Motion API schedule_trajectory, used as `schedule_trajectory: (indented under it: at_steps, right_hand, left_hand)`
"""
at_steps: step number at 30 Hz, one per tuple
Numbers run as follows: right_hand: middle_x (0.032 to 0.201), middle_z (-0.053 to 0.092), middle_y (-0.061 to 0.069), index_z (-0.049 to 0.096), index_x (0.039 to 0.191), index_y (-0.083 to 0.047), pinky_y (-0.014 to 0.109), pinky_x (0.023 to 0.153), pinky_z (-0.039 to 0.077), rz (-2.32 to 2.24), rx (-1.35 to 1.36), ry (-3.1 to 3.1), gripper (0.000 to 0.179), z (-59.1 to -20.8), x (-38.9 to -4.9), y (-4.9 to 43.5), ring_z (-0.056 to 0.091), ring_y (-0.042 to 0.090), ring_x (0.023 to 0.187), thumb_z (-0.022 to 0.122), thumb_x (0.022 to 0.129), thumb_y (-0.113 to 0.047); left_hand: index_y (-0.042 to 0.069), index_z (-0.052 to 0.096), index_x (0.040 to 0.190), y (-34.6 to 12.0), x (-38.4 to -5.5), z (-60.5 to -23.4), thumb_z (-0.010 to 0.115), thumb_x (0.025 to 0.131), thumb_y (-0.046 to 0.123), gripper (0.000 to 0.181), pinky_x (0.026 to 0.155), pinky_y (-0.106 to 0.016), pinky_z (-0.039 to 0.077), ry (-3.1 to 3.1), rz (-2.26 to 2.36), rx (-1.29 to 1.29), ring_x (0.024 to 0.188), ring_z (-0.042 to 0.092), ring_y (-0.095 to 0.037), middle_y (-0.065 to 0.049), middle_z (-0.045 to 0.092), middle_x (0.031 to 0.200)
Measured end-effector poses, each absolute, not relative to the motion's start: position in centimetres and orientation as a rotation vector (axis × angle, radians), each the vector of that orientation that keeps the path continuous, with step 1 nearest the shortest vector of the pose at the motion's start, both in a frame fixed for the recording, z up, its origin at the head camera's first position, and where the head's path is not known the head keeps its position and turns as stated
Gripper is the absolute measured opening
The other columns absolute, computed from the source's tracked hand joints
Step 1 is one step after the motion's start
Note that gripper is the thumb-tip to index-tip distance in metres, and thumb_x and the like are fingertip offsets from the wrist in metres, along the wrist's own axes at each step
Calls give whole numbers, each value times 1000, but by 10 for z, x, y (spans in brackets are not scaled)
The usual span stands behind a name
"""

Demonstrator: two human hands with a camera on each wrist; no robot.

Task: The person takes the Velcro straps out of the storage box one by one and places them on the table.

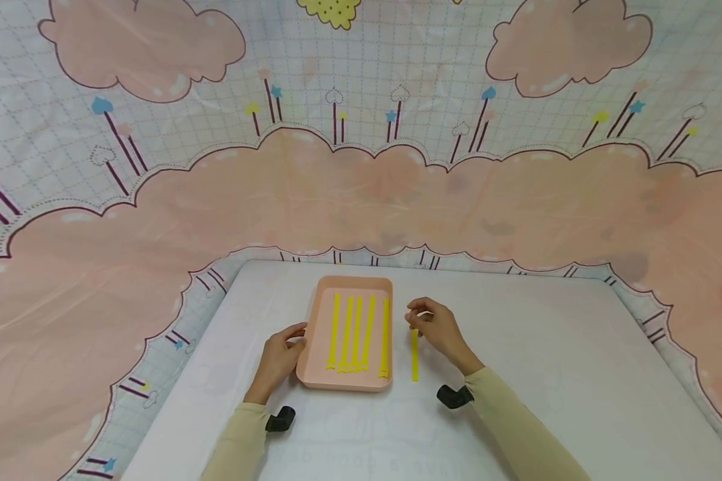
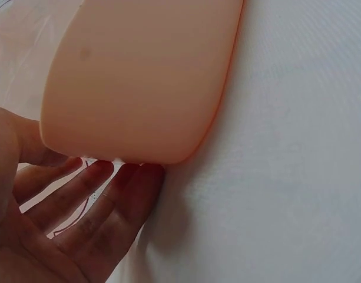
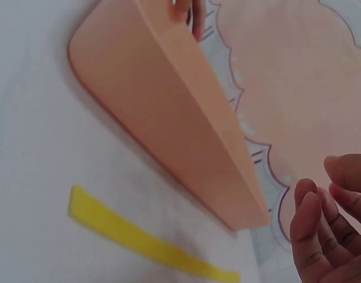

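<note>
While our left hand (image 1: 279, 355) rests relaxed against the tray (image 1: 319, 334), our right hand (image 1: 438, 327), loosely curled, hovers over a yellow strip (image 1: 414, 359).

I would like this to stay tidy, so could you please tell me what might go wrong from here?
The left hand touches the side of the peach tray, so a push could slide it and shift the yellow straps inside. The loose yellow strap appears to lie flat on the white table, so the right hand above might fumble it. Several straps in the tray crowd at their near ends; another laid there could overlap them.
</note>
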State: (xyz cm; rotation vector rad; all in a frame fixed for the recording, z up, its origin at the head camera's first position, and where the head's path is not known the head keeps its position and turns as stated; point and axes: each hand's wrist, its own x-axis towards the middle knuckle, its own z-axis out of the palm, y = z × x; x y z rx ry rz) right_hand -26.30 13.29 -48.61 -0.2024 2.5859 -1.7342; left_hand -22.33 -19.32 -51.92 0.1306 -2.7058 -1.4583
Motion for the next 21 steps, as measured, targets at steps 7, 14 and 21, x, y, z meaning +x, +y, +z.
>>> schedule_trajectory:
  at_steps: [7,14,21]
  right_hand:
    - [99,67,12,64,113,-1,32,64,56,-1718,-340,2599,25,-475,-261,117,67,28,82,69,91,-12]
    - [103,67,10,63,116,-1,45,69,58,-1705,-411,2620,28,-467,-261,103,67,17,83,69,91,-12]
    - [102,68,10,64,113,-4,28,65,57,-1735,-462,2606,24,-463,-260,93,67,17,81,69,91,-13]
  left_hand:
    - [5,60,134,-193,-221,-517,60,95,9,40,69,-27,54,-2711,-1460,133,94,69,-29,-22,66,123]
    - [5,59,135,-193,-220,-516,59,95,9,40,71,-27,54,-2704,-1474,127,95,69,-29,-22,66,124]
    - [6,59,135,-192,-218,-516,59,95,9,41,69,-26,52,-2709,-1472,130,93,69,-28,-21,65,124]
